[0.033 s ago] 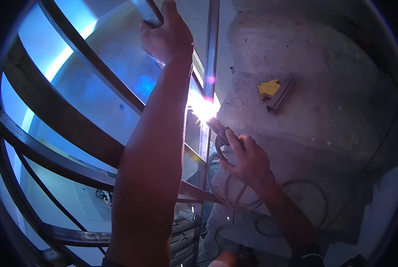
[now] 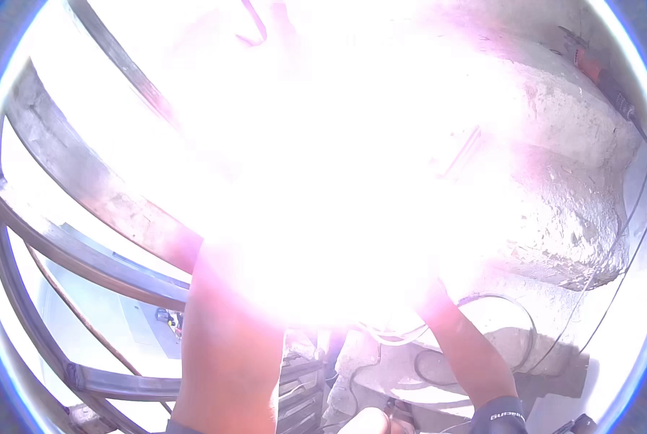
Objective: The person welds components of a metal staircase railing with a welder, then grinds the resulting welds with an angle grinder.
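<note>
White glare on my feed hides the right hand and washes out the left hand (image 2: 280,29), so I cannot tell either grip, while the metal frame (image 2: 85,173) curves left of the left forearm (image 2: 229,354).

And a huge white glare (image 2: 338,159) floods the middle, washing out nearly everything behind it, its fringe glowing pink! Over on the right, rough, pitted concrete (image 2: 569,224) catches the light, pale and grainy. Below it, a patch of grey shadow (image 2: 566,358); lower left, a bluish surface (image 2: 132,325), floor or wall, can't tell.
</note>
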### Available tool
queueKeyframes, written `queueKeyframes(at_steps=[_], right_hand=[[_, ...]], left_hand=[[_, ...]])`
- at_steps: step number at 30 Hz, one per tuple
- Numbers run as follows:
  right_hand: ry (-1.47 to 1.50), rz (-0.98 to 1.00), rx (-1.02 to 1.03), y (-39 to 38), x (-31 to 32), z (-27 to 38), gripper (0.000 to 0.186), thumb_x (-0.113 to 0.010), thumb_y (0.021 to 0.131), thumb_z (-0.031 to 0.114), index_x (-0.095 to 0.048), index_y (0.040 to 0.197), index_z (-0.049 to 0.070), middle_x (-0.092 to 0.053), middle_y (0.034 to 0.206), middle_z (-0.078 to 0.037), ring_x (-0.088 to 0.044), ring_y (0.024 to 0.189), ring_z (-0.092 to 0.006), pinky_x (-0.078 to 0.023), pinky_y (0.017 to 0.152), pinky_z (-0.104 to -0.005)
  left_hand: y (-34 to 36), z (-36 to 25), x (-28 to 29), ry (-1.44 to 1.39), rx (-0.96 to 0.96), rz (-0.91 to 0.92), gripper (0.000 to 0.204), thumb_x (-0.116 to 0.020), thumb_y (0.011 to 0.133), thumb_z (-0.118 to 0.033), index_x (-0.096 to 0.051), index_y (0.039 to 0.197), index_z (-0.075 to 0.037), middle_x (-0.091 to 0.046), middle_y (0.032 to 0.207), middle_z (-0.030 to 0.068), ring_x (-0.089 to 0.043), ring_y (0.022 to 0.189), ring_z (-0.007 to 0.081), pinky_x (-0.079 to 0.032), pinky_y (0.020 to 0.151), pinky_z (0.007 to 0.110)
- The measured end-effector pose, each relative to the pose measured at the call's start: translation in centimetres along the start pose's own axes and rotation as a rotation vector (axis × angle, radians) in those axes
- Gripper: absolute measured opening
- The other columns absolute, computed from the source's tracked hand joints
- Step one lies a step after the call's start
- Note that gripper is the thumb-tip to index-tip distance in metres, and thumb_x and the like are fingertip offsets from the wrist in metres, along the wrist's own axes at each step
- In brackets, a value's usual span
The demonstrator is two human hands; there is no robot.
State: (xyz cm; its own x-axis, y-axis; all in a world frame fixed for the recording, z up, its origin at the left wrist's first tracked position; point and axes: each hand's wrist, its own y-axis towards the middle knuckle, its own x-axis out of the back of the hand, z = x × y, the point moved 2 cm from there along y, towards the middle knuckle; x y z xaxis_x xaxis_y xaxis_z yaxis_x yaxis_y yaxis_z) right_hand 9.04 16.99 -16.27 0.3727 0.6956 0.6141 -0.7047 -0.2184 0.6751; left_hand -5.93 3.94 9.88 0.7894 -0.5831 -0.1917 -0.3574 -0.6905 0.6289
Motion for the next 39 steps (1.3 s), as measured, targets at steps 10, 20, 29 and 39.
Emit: queueKeyframes(at_steps=[10,20,29,39], right_hand=[[0.05,-0.013,0.001,-0.4,-0.8,-0.3,0.081,-0.082,0.079,0.043,-0.052,0.15,0.019,-0.059,0.11,-0.014,-0.065,0.085,-0.0263,-0.058,0.072,-0.0375],[-0.018,-0.005,0.011,0.1,-0.1,0.2,0.09,-0.091,0.066,0.037,-0.056,0.145,0.013,-0.057,0.111,-0.011,-0.066,0.094,-0.0272,-0.058,0.079,-0.0373],[0.022,0.015,0.009,-0.8,-0.8,-0.5,0.091,-0.088,0.072,0.044,-0.051,0.151,0.018,-0.06,0.117,-0.013,-0.066,0.092,-0.0274,-0.058,0.078,-0.0399],[0.054,-0.05,-0.001,-0.6,-1.0,-0.9,0.091,-0.089,0.07,0.04,-0.052,0.151,0.021,-0.059,0.11,-0.011,-0.066,0.086,-0.0258,-0.058,0.072,-0.0378]], left_hand=[[-0.2,-0.3,0.1,0.087,0.037,0.011,0.057,-0.075,0.076,-0.052,-0.068,0.092,0.002,-0.068,0.088,0.0128,-0.067,0.082,0.0245,-0.052,0.08,0.042],[0.2,0.1,-0.2,-0.089,-0.015,-0.025,0.056,-0.077,0.075,-0.046,-0.071,0.096,0.005,-0.068,0.082,0.0123,-0.064,0.075,0.0234,-0.051,0.076,0.037],[-0.2,-0.4,0.1,0.053,0.052,0.051,0.062,-0.074,0.077,-0.053,-0.068,0.103,0.003,-0.069,0.095,0.0124,-0.065,0.085,0.022,-0.052,0.08,0.039],[-0.8,-0.1,-0.1,0.019,0.084,0.055,0.056,-0.075,0.077,-0.052,-0.064,0.096,0.0,-0.065,0.088,0.0094,-0.062,0.081,0.0202,-0.05,0.079,0.04]])
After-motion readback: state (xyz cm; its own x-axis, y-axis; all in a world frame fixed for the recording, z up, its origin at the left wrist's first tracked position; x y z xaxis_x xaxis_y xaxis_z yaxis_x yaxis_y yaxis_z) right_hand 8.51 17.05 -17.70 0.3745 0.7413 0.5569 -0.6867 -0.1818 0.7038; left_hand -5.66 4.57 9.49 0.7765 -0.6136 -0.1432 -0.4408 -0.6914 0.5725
